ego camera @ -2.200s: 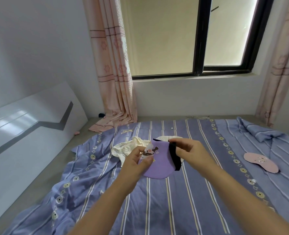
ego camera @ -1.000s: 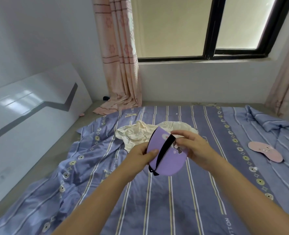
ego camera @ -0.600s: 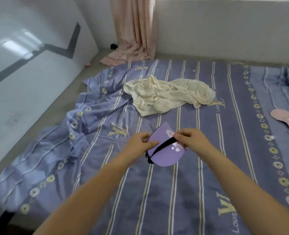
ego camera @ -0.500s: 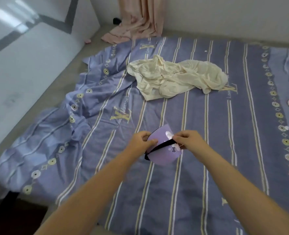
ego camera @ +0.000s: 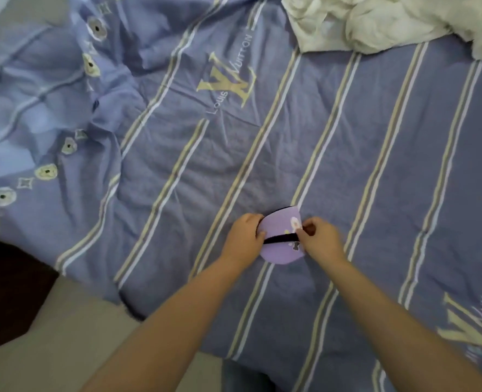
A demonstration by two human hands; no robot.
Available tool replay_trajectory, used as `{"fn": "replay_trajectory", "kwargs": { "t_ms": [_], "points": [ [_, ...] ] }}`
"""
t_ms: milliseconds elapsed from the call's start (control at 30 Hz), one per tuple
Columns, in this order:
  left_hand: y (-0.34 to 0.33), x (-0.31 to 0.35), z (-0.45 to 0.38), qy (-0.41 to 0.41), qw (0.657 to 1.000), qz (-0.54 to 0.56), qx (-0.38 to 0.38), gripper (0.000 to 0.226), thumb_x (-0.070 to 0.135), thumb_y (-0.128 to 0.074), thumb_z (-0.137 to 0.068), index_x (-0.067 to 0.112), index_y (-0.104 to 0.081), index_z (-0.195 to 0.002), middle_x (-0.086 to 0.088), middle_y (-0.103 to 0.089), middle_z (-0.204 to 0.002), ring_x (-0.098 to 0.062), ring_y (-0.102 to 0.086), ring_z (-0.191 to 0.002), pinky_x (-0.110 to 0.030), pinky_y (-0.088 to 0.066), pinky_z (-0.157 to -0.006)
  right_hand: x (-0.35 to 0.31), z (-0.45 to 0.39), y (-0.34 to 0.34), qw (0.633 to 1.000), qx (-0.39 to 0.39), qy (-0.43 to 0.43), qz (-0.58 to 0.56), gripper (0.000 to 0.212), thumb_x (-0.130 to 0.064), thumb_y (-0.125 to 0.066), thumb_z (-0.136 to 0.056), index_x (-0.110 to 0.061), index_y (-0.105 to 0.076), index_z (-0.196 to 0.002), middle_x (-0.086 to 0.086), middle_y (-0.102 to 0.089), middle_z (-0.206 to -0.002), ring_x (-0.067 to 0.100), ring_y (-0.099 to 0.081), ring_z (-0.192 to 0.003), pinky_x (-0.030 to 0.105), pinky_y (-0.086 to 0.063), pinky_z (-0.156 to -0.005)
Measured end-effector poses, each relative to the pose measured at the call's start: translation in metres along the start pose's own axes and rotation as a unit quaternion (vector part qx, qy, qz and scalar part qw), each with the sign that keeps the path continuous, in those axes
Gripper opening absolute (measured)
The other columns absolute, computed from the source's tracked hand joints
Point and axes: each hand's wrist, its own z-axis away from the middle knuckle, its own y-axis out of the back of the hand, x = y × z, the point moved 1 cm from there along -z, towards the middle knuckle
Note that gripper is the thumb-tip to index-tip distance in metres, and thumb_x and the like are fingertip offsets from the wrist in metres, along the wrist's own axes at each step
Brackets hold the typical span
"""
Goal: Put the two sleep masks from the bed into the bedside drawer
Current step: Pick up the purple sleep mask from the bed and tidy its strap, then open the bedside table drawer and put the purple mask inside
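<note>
A folded purple sleep mask [ego camera: 280, 251] with a black strap across it is held just above the striped blue bedspread [ego camera: 347, 142]. My left hand [ego camera: 243, 239] grips its left edge. My right hand [ego camera: 322, 240] pinches its right edge and the strap. The pink sleep mask and the bedside drawer are out of view.
A crumpled cream cloth [ego camera: 387, 21] lies at the top right of the bed. The bedspread's near edge hangs over pale floor [ego camera: 64, 335] at the bottom left, beside a dark brown surface [ego camera: 8, 290].
The view has tilted down from the window to the bed. Both hands have lowered the purple mask toward the bedspread, still holding it. The pink mask has left the view.
</note>
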Motion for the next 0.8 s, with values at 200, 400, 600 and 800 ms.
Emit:
{"fn": "replay_trajectory", "kwargs": {
  "t_ms": [200, 400, 600, 800],
  "points": [
    [0.022, -0.021, 0.044, -0.007, 0.996, -0.016, 0.09, 0.033, 0.008, -0.046, -0.093, -0.008, -0.052, -0.121, -0.024, -0.056, -0.126, -0.03, -0.05, -0.116, -0.037, -0.038, -0.099, -0.018, 0.015, -0.017, 0.995, -0.003, 0.03, 0.097, 0.028, -0.015, -0.05, -0.088, 0.007, -0.05, -0.105, 0.03, -0.061, -0.103, 0.04, -0.056, -0.094, 0.036, -0.037, -0.068],
    [0.066, -0.075, 0.113, 0.049, 0.979, -0.13, 0.146, 0.044, 0.02, -0.034, -0.097, 0.004, -0.035, -0.138, -0.015, -0.033, -0.149, -0.024, -0.023, -0.141, -0.037, -0.02, -0.118, -0.069, 0.059, -0.038, 0.958, 0.055, 0.094, 0.266, 0.042, -0.01, -0.053, -0.083, 0.01, -0.042, -0.118, 0.034, -0.048, -0.121, 0.044, -0.045, -0.111, 0.048, -0.038, -0.089],
    [0.151, -0.178, 0.198, 0.192, 0.942, -0.146, 0.236, 0.048, 0.024, -0.03, -0.097, 0.009, -0.026, -0.142, -0.011, -0.023, -0.154, -0.023, -0.014, -0.144, -0.037, -0.013, -0.119, -0.189, 0.119, -0.158, 0.901, -0.055, 0.295, 0.312, 0.038, -0.014, -0.05, -0.085, 0.006, -0.046, -0.116, 0.028, -0.048, -0.126, 0.039, -0.042, -0.118, 0.045, -0.032, -0.099],
    [0.238, -0.311, 0.282, 0.29, 0.904, -0.101, 0.298, 0.048, 0.025, -0.033, -0.097, 0.01, -0.028, -0.142, -0.012, -0.023, -0.155, -0.026, -0.012, -0.145, -0.041, -0.014, -0.118, -0.298, 0.198, -0.315, 0.837, -0.12, 0.435, 0.31, 0.038, -0.014, -0.05, -0.085, 0.004, -0.046, -0.118, 0.024, -0.05, -0.126, 0.037, -0.044, -0.116, 0.042, -0.034, -0.098]
  ]
}}
